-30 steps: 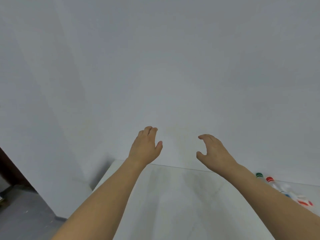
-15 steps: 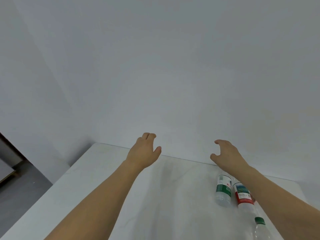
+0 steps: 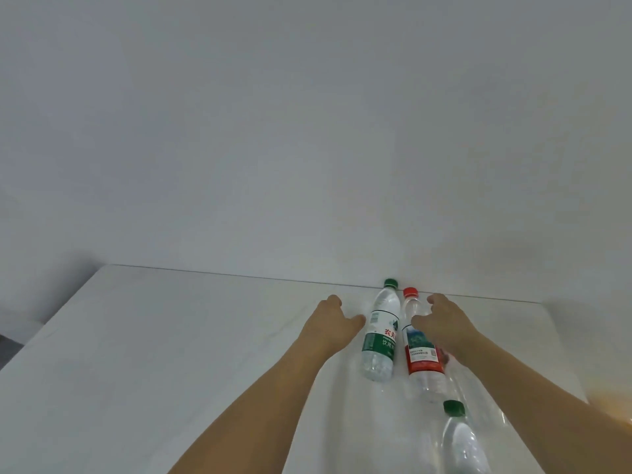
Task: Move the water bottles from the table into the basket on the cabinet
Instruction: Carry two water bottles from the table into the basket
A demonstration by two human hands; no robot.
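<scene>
Three clear water bottles lie on a white table [image 3: 171,354]. A green-capped, green-labelled bottle [image 3: 379,331] lies with its cap toward the wall. Beside it on the right lies a red-capped, red-labelled bottle [image 3: 422,354]. Another green-capped bottle [image 3: 461,439] lies nearer to me, partly hidden by my right forearm. My left hand [image 3: 330,323] hovers just left of the green-labelled bottle, fingers loosely curved, thumb close to it. My right hand [image 3: 441,319] hangs over the red bottle's neck, fingers curved, holding nothing. No basket or cabinet is in view.
A plain white wall [image 3: 307,131] rises directly behind the table's far edge. The table's left edge drops to a dark floor [image 3: 8,350] at far left. A warm-coloured patch shows past the table's right edge.
The view has swung right and down, bringing the bottles to the middle. Both hands have dropped toward the table and now flank the two far bottles.
</scene>
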